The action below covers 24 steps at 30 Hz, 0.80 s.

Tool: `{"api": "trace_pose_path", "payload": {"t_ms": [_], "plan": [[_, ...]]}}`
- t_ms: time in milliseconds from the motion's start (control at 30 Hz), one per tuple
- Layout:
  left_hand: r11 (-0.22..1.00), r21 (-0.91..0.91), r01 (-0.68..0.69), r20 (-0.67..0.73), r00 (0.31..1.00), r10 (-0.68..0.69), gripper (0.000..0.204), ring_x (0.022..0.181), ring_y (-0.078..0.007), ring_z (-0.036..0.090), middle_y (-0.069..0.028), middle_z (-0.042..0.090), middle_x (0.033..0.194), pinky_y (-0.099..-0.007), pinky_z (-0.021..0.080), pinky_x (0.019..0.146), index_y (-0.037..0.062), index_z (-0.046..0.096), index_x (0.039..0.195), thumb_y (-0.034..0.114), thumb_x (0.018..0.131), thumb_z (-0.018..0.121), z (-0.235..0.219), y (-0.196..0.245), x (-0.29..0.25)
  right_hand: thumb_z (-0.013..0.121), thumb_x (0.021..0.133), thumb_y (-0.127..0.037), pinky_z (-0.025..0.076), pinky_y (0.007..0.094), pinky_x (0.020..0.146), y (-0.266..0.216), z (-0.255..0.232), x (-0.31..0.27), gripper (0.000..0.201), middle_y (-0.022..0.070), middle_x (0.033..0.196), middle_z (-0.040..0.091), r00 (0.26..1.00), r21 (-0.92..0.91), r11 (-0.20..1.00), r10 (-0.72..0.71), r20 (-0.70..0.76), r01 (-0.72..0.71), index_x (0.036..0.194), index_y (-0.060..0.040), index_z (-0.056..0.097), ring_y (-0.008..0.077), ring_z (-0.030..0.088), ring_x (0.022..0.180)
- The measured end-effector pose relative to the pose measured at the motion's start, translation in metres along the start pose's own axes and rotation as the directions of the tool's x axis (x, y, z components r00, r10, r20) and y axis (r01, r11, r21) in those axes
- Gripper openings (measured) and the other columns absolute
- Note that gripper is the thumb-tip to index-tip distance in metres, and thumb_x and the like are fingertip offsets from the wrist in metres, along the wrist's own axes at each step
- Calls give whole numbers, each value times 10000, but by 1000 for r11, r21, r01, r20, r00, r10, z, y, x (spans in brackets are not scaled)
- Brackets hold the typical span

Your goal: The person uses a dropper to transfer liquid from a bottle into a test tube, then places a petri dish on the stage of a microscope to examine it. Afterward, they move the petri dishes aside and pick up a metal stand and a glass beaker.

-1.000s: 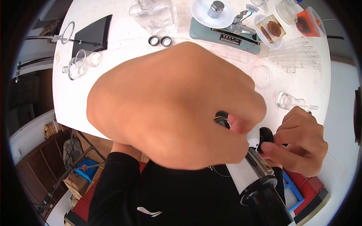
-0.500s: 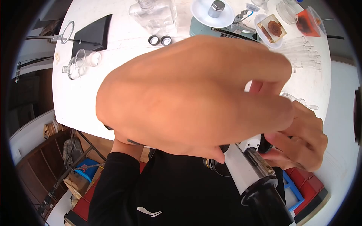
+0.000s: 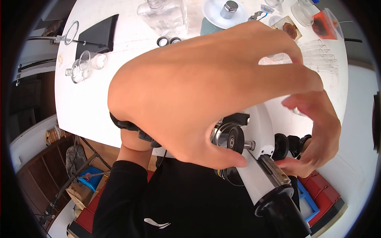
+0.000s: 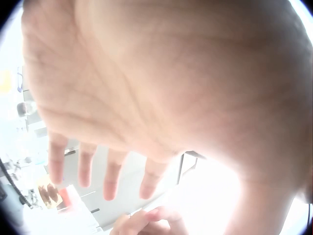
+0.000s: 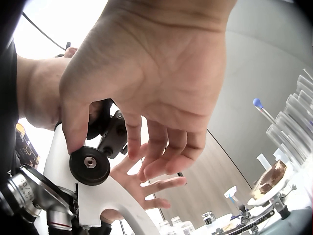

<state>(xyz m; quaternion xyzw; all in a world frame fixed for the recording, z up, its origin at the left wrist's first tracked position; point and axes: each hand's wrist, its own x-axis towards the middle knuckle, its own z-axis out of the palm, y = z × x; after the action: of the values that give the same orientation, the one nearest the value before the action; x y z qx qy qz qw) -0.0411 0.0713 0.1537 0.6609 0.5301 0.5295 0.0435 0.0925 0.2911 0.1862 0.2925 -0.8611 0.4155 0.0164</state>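
Observation:
A white-armed microscope [image 3: 262, 123] stands at the table's near edge, its black tube [image 3: 279, 212] slanting toward the person. My left hand [image 3: 206, 83] spreads over it with fingers extended, palm down. Its thumb lies beside the left focus knob [image 3: 236, 139] in the head view. On the other side, my right hand [image 3: 321, 135] has its thumb at the rim of the right focus knob [image 5: 89, 165], while the other fingers are loosely extended away from it. Objective lenses [image 5: 22, 190] show at lower left in the right wrist view. The left hand hides part of the microscope.
A balance carries a metal weight [image 3: 229, 10] on its left pan at the back. Test tubes [image 3: 323, 57] lie at the right, near an orange-red container [image 3: 323, 25]. A large glass bottle [image 3: 164, 20] stands behind, small glassware [image 3: 85, 65] at left.
The left hand has moved right and its fingers have spread, uncovering the left knob. The right hand's fingers have uncurled from around the right knob and lifted away.

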Motion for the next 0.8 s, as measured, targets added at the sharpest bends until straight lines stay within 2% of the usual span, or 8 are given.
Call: {"api": "trace_pose_path", "payload": {"t_ms": [167,267,500,600,667,700,767,800], "plan": [[1000,-13,20,-15,1000,-20,451,889,-266,588,-153,606,986,-329,425,627,26,665,1013,287,658,762,-4,-4,-5,722,732,-414,460,422,888,8,-2,4,770,253,1120,574,998,-40,999,-35,56,37,1279,61,463,326,600,995],[999,-22,32,-23,999,-32,445,912,-277,587,-153,609,999,-343,431,655,33,664,1018,282,660,758,1,-5,-4,691,760,-481,437,470,917,12,3,-1,849,275,1186,542,998,-3,998,-55,41,55,1349,60,406,366,565,1075],[998,-39,58,-41,997,-59,433,966,-302,585,-155,615,1029,-375,445,720,50,663,1029,270,665,747,4,12,-13,681,758,-534,426,456,925,14,2,1,900,302,1193,532,996,12,998,-66,61,65,1359,71,394,368,559,1080],[997,-46,67,-48,996,-69,428,989,-313,584,-156,618,1042,-389,451,748,57,662,1033,265,668,742,9,9,-9,650,807,-528,411,484,953,13,7,0,860,325,1247,496,996,13,999,-50,72,49,1361,77,391,391,535,1127],[996,-52,74,-53,996,-77,425,1005,-320,583,-156,620,1051,-398,455,766,62,662,1037,261,669,739,11,-2,-3,546,904,-493,368,522,1001,16,26,0,771,341,1314,445,973,85,982,-149,-177,166,1382,87,374,426,499,1174],[995,-56,79,-55,995,-82,424,1013,-323,583,-157,621,1055,-403,457,775,64,661,1038,259,670,738,14,-1,-3,546,904,-493,368,522,1001,17,24,4,771,341,1314,445,973,86,983,-148,-177,165,1382,87,374,426,499,1174],[994,-64,87,-59,994,-91,421,1028,-331,582,-157,623,1064,-412,461,794,69,661,1041,256,671,735,12,2,-8,630,866,-430,447,477,864,23,17,14,759,345,1262,483,948,27,955,-290,-129,296,1347,121,427,416,534,1017],[994,-68,91,-61,994,-95,420,1036,-334,581,-157,624,1068,-417,464,803,72,661,1043,254,672,733,14,1,-8,630,866,-430,447,477,864,22,18,15,759,345,1262,483,949,27,955,-289,-129,295,1347,121,427,416,534,1017]]}}
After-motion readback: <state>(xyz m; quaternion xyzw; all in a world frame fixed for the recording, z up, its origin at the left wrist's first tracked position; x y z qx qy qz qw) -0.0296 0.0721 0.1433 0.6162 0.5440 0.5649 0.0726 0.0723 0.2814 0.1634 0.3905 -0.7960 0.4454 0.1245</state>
